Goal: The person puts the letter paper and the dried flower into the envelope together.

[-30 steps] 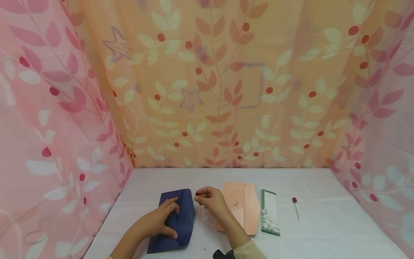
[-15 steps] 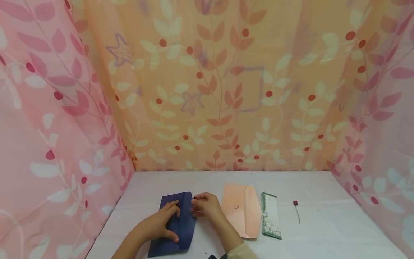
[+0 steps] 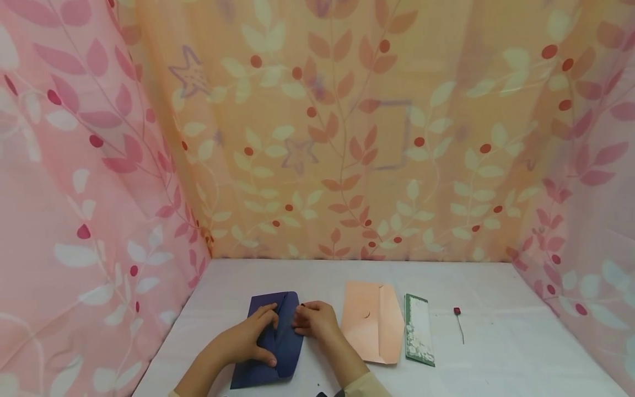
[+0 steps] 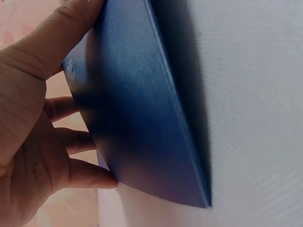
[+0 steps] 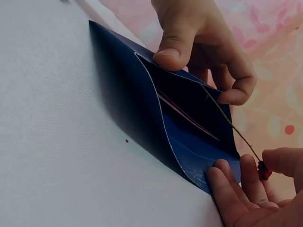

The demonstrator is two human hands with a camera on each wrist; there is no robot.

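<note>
A dark blue envelope (image 3: 290,353) lies on the table with its flap out to the right. My left hand (image 3: 250,339) spans it, thumb and fingers gripping the edges so that its mouth gapes. Inside the mouth, a thin pinkish paper edge (image 5: 189,116) shows in the right wrist view. My right hand (image 3: 317,321) pinches a small dark-red dried rose (image 5: 264,171) by its head, between thumb and forefinger. Its thin stem (image 5: 232,125) slants across the mouth, its tip by the rim near my left thumb. Other right fingertips (image 5: 218,176) rest on the flap.
A peach envelope (image 3: 362,331) lies to the right with its flap out. Beside it is a green-bordered card with white flowers (image 3: 419,336). Farther right lies a second small red rose (image 3: 457,311) on the white table (image 3: 516,353). Patterned curtains (image 3: 347,165) enclose the table.
My right hand has moved slightly down and left, bringing the rose from beside the blue envelope to over its flap. My left hand has kept its hold on the envelope.
</note>
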